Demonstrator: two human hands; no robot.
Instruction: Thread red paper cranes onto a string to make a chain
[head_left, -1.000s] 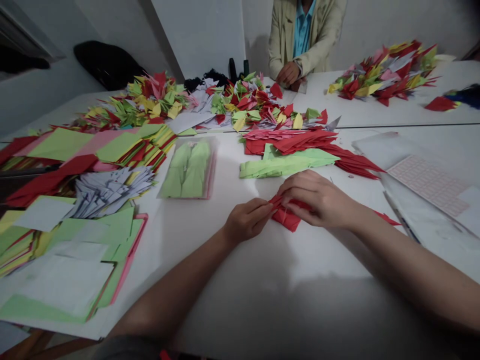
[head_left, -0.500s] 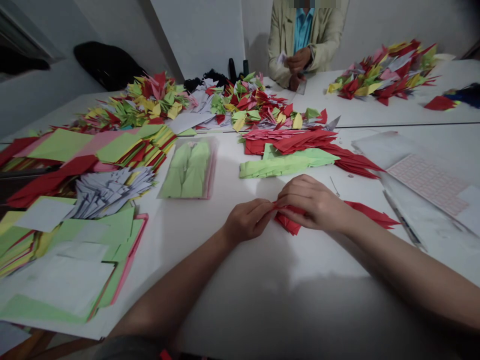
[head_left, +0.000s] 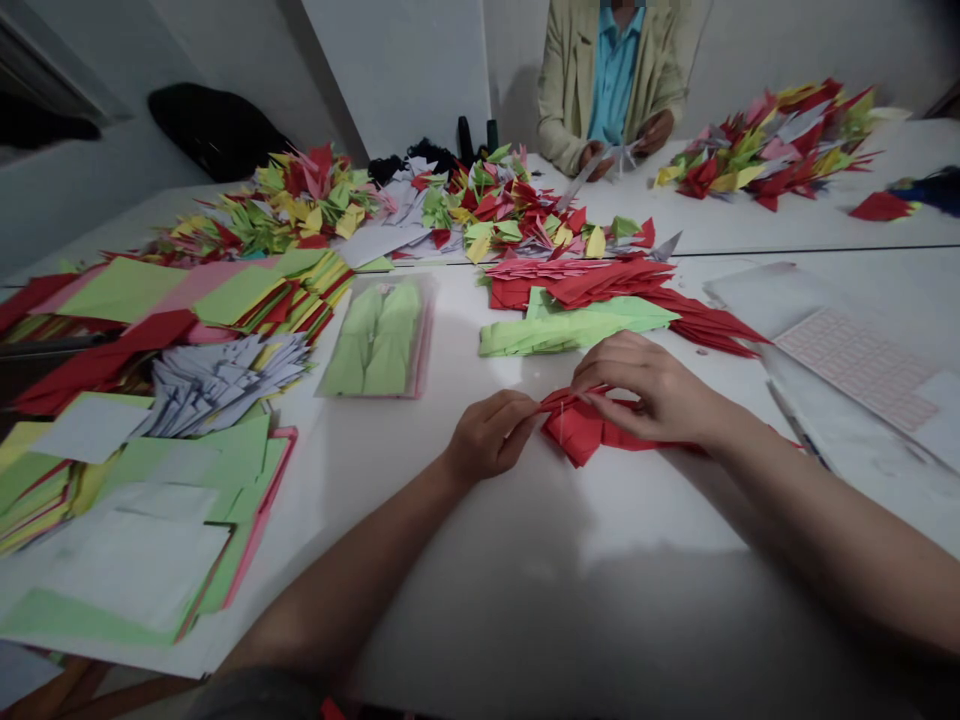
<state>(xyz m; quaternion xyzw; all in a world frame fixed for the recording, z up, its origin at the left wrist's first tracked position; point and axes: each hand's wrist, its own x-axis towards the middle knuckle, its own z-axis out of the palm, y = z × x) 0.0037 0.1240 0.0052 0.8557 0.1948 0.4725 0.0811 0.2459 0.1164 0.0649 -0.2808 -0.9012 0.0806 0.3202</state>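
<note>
A folded red paper (head_left: 583, 430) lies on the white table (head_left: 525, 560) between my hands. My left hand (head_left: 489, 437) pinches its left tip with curled fingers. My right hand (head_left: 651, 388) bends over its upper right part, fingertips pressed on the fold. Part of the paper is hidden under my right hand.
Stacks of green, red and yellow sheets (head_left: 225, 295) and grey folded pieces (head_left: 217, 375) fill the left. A green packet (head_left: 379, 338) and folded green (head_left: 570, 325) and red strips (head_left: 637, 285) lie ahead. Piles of coloured folded figures (head_left: 772, 145) stand at the back. A person in a beige jacket (head_left: 615, 80) sits opposite.
My right hand has lifted and shifted up, baring more of the red paper. The person opposite has lowered both hands and now holds a grey paper between them.
</note>
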